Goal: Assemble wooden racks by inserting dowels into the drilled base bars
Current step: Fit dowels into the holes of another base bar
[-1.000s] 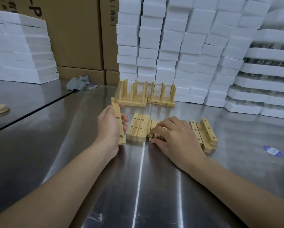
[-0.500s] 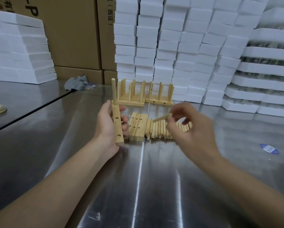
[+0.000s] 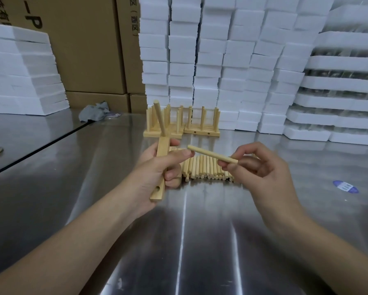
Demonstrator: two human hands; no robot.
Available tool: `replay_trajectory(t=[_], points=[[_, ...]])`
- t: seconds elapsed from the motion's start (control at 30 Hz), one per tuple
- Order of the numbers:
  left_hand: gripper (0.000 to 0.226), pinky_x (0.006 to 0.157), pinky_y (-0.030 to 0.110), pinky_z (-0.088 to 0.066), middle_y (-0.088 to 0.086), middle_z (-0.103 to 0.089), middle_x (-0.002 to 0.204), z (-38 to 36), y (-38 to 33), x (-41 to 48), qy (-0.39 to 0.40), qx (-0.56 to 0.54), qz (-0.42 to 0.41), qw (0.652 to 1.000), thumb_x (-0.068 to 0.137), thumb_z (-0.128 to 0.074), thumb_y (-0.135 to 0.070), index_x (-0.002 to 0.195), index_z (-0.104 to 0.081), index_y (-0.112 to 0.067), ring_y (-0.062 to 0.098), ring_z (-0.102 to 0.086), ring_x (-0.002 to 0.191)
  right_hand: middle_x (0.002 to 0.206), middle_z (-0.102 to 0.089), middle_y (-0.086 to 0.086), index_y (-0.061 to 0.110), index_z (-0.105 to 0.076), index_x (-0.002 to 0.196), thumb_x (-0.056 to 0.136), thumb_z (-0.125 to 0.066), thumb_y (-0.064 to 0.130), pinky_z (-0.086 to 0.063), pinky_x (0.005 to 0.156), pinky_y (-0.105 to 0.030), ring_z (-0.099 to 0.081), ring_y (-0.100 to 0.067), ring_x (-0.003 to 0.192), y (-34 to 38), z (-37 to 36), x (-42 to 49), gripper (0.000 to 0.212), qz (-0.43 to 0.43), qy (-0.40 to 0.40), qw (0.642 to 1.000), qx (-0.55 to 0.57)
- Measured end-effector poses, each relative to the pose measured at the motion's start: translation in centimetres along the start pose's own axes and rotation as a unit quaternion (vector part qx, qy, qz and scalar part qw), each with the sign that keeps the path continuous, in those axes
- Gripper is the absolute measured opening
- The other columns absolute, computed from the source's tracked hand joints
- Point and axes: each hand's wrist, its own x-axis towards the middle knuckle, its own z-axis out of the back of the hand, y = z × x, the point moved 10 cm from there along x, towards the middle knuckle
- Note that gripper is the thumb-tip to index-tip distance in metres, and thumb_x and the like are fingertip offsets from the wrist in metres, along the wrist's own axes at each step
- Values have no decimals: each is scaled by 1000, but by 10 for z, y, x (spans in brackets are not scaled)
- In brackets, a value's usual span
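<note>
Moved: your right hand [image 3: 261,169] has swung its loose dowel [image 3: 210,154] round to point leftward at the bar, and your left hand [image 3: 155,173] has brought the base bar [image 3: 163,147] up and closer to you.
Left grip: your fingers and thumb are wrapped round the middle of the base bar, which is held off the table [image 3: 178,241] and tilted, with one drilled hole showing near its lower end.
Already seated: a standing dowel [image 3: 159,118] rises from the bar's far end.
Right grip: your thumb and fingertips pinch the loose dowel by its near end; its far tip is just beside your left thumb (contact can't be made out).
Stock: the dowel pile [image 3: 204,169] lies in a row on the table under your hands.
Behind: two finished racks [image 3: 203,124] stand side by side in front of the foam blocks [image 3: 210,60].
</note>
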Motion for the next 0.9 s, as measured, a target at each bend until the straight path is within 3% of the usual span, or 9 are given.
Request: replay_trajectory(t=[0.17, 0.27, 0.5, 0.67, 0.9], points=[[45, 43, 19, -38, -6, -63, 71, 4, -6, -1, -5, 23, -27, 999, 84, -85, -5, 121, -61, -14, 6, -42, 49, 88, -74, -10, 16, -69, 86, 86, -78, -9, -52, 70, -18, -72, -18, 83, -3, 2, 2, 27, 17, 1, 1000, -24], [47, 43, 19, -39, -7, -68, 75, 5, -8, -1, -10, 28, -33, 999, 82, -86, -6, 121, -62, -14, 6, -43, 50, 85, -71, 1, 17, -70, 87, 85, -79, -8, -52, 68, -24, -66, -15, 79, -5, 1, 2, 27, 24, 7, 998, -49], [48, 42, 20, -38, -1, -58, 78, 10, -10, 1, -23, 25, -40, 999, 81, -91, -10, 120, -65, -16, 8, -41, 51, 85, -70, 5, 24, -71, 87, 85, -82, -2, -51, 62, -30, -62, -12, 75, -4, -1, 1, 29, 38, 14, 996, -83], [48, 42, 19, -37, -7, -65, 73, 12, -10, 2, -32, 22, -43, 998, 81, -85, -8, 121, -61, -15, 7, -41, 50, 83, -69, 8, 28, -70, 88, 84, -85, 2, -48, 58, -19, -62, -11, 73, -5, -1, 0, 30, 37, 15, 996, -78], [52, 43, 20, -40, -1, -75, 93, 14, -8, 2, -28, 23, -40, 999, 77, -87, -5, 122, -63, -15, 6, -43, 51, 85, -71, 8, 30, -74, 91, 83, -88, 11, -50, 59, -20, -62, -8, 75, -6, -3, -1, 25, 36, 24, 996, -82]])
